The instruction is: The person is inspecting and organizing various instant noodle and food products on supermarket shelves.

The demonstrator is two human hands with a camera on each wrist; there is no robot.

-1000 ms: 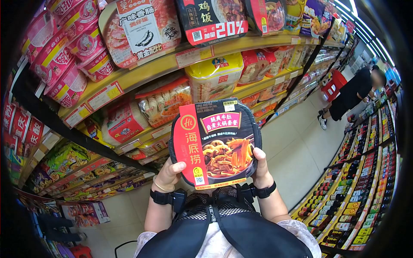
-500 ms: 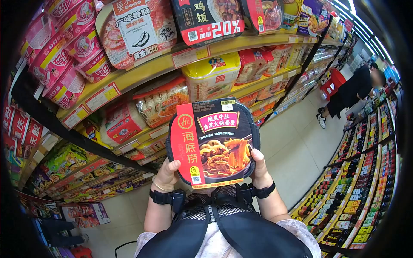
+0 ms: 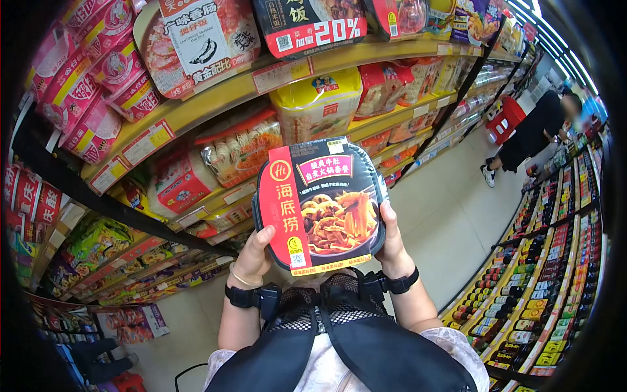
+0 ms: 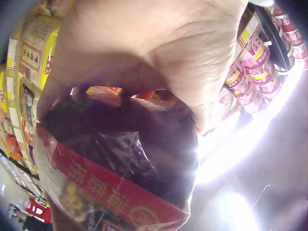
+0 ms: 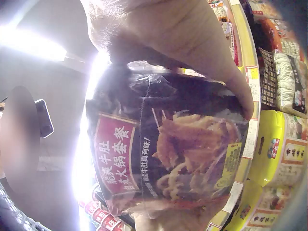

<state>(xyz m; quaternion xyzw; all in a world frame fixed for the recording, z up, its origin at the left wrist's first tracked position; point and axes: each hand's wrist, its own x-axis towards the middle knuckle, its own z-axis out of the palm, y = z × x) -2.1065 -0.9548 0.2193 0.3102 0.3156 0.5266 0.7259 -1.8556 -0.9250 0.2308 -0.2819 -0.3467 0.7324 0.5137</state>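
Observation:
Both hands hold a self-heating hot pot box (image 3: 326, 209) in front of the chest, its printed face up toward the head camera. It is a black tray in clear wrap with a red and black sleeve showing cooked food. At the lower left edge the left hand (image 3: 253, 255) grips it, thumb over the rim. On the right edge the right hand (image 3: 393, 243) grips it, thumb along the side. The fingers beneath are hidden in the head view. Up close, the left wrist view shows the box's wrapped side (image 4: 120, 149) under the palm.
Shelves ahead bear pink noodle cups (image 3: 121, 65), a sausage rice box (image 3: 196, 46) and a yellow noodle pack (image 3: 317, 104). Along the right runs a shelf of bottles (image 3: 522, 313). Down the aisle a person in black (image 3: 532, 134) stands by a red basket (image 3: 504, 121).
The box has shifted slightly up and left in the head view, still in both hands. The shelf goods have also slid up and left in view.

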